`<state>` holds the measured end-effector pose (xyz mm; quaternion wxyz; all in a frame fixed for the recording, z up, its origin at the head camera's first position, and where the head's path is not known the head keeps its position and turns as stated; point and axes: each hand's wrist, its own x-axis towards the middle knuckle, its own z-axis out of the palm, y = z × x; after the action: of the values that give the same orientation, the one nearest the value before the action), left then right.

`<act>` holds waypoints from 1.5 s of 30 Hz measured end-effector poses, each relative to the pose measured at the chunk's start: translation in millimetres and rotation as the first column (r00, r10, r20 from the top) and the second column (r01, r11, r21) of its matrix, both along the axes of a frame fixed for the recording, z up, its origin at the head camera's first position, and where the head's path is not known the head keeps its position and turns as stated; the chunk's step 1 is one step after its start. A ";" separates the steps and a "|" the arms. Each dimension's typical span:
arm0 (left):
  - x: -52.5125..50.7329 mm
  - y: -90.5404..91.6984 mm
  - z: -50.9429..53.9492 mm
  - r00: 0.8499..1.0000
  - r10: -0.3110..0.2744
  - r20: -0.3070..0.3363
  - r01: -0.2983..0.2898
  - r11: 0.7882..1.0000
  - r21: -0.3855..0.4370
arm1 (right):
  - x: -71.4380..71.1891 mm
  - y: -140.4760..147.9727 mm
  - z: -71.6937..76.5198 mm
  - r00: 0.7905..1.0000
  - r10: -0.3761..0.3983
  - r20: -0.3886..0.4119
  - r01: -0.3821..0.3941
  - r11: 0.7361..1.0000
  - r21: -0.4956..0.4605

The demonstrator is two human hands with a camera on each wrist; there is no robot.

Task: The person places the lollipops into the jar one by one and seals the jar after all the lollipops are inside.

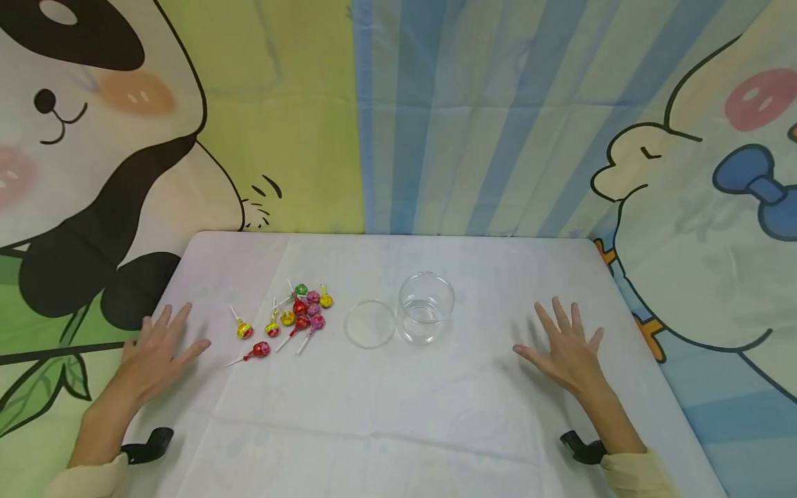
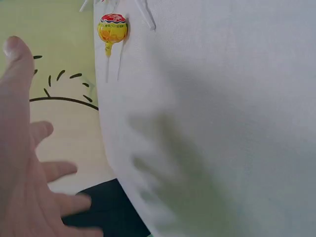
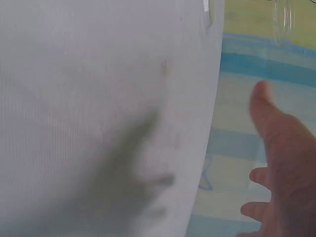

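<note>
My left hand (image 1: 154, 356) is held with fingers spread over the left side of the table, holding nothing; a yellow and red lollipop (image 1: 243, 329) lies to its right. In the left wrist view the left hand (image 2: 34, 163) is beside a wrapped lollipop (image 2: 113, 30). Several lollipops in red, pink, green and yellow wrappers lie in a loose group (image 1: 300, 322). A clear round jar (image 1: 426, 308) stands right of a clear flat disc (image 1: 370, 324). My right hand (image 1: 569, 353), fingers spread and empty, is over the table's right side; the right wrist view shows this hand (image 3: 286, 173).
The table (image 1: 373, 443) has a white cover. Behind it hangs a cloth (image 1: 436, 117) with cartoon animals and blue stripes. A black strap end (image 1: 149, 446) shows at the left wrist, another black piece (image 1: 582, 448) at the right.
</note>
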<state>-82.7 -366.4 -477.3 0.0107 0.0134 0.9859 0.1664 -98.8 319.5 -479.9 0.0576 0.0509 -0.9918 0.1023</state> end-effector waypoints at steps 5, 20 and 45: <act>-5.7 0.4 -10.9 0.975 -0.119 -0.186 0.139 0.986 0.096 | -3.7 -13.2 -6.5 0.995 0.074 -0.072 -0.087 0.976 -0.201; -57.5 6.9 -14.7 0.933 -0.321 -0.161 0.332 0.942 0.045 | -26.4 -92.8 -16.5 0.954 0.287 0.086 -0.154 0.717 -0.680; -64.1 -8.9 -35.1 0.930 -0.318 -0.183 0.321 0.947 -0.015 | -56.6 -148.8 -38.0 0.927 0.372 0.053 -0.195 0.597 -0.778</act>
<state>-146.7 -375.3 -512.4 -0.0533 0.1888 0.9661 0.1680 -155.3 170.6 -517.9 -0.0484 0.1689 -0.8350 0.5214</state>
